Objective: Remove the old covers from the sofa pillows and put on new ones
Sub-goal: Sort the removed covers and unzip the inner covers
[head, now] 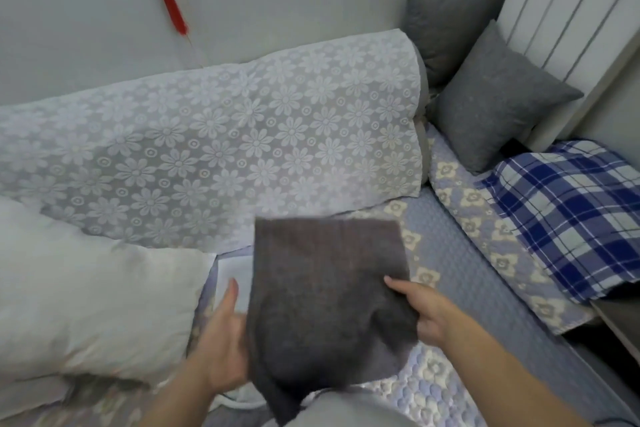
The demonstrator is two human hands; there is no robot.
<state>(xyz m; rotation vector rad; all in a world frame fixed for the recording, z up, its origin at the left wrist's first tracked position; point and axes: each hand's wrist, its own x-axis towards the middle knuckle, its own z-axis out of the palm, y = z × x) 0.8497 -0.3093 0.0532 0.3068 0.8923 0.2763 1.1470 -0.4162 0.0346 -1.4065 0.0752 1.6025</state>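
I am gripping the dark grey cover (pixel 329 291) with my left hand (pixel 221 350) and right hand (pixel 426 308) above the sofa seat (pixel 460 274) | bare white pillow (pixel 86 291) lying left | two grey pillows (pixel 498 97) leaning at the far corner

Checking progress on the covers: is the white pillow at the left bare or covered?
Bare: the white pillow shows plain white fabric, while both hands hold a dark grey cover beside it.

head cam: on my head | faces forward and down | close over my hands, sofa (pixel 450 253) beyond
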